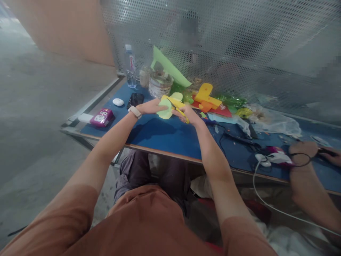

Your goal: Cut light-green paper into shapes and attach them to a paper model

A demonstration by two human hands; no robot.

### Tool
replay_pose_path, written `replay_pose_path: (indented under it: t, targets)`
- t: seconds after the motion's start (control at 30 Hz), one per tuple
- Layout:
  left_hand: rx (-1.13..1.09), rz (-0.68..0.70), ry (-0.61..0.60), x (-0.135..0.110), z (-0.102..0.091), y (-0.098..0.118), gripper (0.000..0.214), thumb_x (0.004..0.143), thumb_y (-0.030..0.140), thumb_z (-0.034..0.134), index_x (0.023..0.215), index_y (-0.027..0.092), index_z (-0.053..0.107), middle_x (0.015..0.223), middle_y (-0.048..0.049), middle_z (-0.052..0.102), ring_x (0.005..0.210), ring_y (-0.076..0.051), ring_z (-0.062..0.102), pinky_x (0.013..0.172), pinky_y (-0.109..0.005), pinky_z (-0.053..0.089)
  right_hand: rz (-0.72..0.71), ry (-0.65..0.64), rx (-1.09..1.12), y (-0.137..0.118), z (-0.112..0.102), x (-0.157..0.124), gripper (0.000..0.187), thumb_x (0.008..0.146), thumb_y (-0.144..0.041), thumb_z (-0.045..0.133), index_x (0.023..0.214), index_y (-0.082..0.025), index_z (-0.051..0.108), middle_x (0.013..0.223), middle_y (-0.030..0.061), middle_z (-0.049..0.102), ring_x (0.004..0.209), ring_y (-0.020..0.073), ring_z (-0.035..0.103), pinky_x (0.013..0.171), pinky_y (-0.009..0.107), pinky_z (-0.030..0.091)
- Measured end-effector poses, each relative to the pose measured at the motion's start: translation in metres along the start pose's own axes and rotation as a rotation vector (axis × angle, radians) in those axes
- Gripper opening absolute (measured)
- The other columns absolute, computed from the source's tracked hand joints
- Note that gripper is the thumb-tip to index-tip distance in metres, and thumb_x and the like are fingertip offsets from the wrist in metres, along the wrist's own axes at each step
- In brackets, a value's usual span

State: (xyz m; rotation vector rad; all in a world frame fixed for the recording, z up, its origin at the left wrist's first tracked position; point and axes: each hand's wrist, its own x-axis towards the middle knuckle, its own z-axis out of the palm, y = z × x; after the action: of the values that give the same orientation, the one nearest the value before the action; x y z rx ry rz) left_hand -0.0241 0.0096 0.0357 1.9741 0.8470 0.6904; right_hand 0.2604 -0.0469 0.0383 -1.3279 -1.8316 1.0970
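My left hand [151, 106], with a pale watch band at its wrist, is closed on a pale green paper cutout [165, 111] with rounded edges, held above the blue table. In my right hand [189, 114] is a pair of scissors [182, 113] with yellow handles, its blades lying at the right edge of the paper. How far apart the blades are is too blurred to tell. Just behind the hands a yellow piece [179, 103] and another rounded pale green piece [176, 96] show, partly covered.
A water bottle [130, 67], tub [160, 85], black object [135, 100], white mouse-like object [118, 102] and purple pack [102, 117] stand left and behind. Orange cutouts [206, 97], plastic bags [277, 121] and cables lie right. Another person's hand [303, 151] is far right. Perforated metal mesh [239, 46] rises behind.
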Motion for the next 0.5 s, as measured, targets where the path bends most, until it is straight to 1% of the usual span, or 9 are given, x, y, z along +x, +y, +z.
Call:
replay_pose_path:
  t: [0.1,0.3,0.43,0.5]
  targets:
    - [-0.018,0.000,-0.007,0.0010,-0.0007,-0.0026,0.047,0.108,0.049,0.094,0.079,0.022,0.068,0.066,-0.0015,0.057,0.057,-0.013,0.048,0.052,-0.027,0.041,-0.017,-0.009,-0.020,-0.0001,-0.0005,0.0005,0.080,0.091,-0.081,0.111,0.065,-0.028,0.056,0.048,-0.0042,0.053,0.043,0.0113,0.047,0.040,0.026,0.036]
    - [-0.018,-0.006,-0.010,0.0008,-0.0017,-0.0030,0.050,0.109,0.049,0.094,0.078,0.022,0.066,0.066,-0.0014,0.055,0.058,-0.013,0.046,0.053,-0.027,0.041,-0.026,-0.020,-0.045,0.0002,-0.0027,0.0005,0.079,0.092,-0.079,0.110,0.065,-0.029,0.056,0.048,-0.0034,0.054,0.044,0.0122,0.049,0.042,0.026,0.037]
    - [-0.009,-0.005,-0.015,0.0000,-0.0026,-0.0023,0.054,0.110,0.050,0.094,0.075,0.022,0.063,0.065,-0.0004,0.051,0.057,-0.013,0.044,0.051,-0.027,0.039,-0.047,-0.004,-0.067,-0.0011,-0.0039,-0.0003,0.081,0.090,-0.078,0.113,0.063,-0.028,0.054,0.049,-0.0044,0.051,0.045,0.0112,0.045,0.043,0.026,0.036]
    - [-0.019,0.004,-0.017,-0.0004,-0.0027,-0.0010,0.055,0.110,0.048,0.094,0.075,0.022,0.062,0.064,0.0003,0.048,0.056,-0.012,0.042,0.051,-0.027,0.038,-0.072,-0.005,-0.096,-0.0011,-0.0050,0.0000,0.085,0.089,-0.082,0.111,0.061,-0.028,0.053,0.049,-0.0047,0.049,0.046,0.0107,0.042,0.043,0.026,0.034]
